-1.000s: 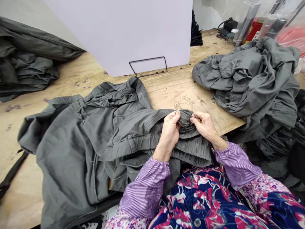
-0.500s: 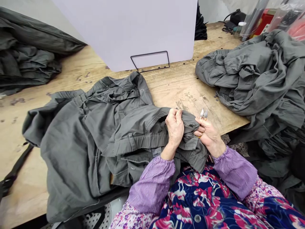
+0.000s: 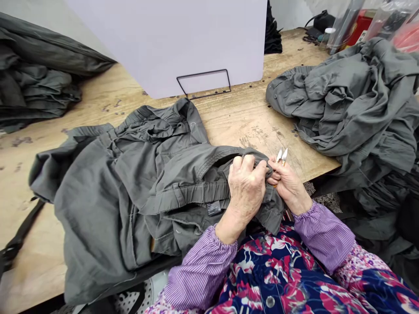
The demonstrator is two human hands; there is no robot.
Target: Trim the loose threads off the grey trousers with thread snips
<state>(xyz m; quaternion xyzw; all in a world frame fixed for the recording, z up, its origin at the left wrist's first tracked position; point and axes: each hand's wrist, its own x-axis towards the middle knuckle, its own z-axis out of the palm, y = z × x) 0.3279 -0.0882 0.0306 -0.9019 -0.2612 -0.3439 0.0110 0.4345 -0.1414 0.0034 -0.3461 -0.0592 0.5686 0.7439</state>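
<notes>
A dark grey-green garment [image 3: 94, 205] lies bunched over the table's front edge, its waistband and a small label [image 3: 214, 208] facing up. My left hand [image 3: 245, 187] is closed on the garment's right end, fingers bent over the cloth. Just to its right, my right hand [image 3: 286, 181] pinches the same edge of cloth and also holds small thread snips [image 3: 282, 156], whose two blades point up and away, apart from each other. The cloth between the fingertips is partly hidden by my left hand.
More grey garments are heaped at the right [image 3: 356, 104] and far left [image 3: 36, 74] of the wooden table [image 3: 242, 113]. A white board [image 3: 183, 39] stands behind a black wire frame [image 3: 203, 83]. A black strap [image 3: 22, 231] hangs at left.
My left hand has moved right and up along the cloth, closer to my right hand, and now covers the part that showed between them. The label is more exposed.
</notes>
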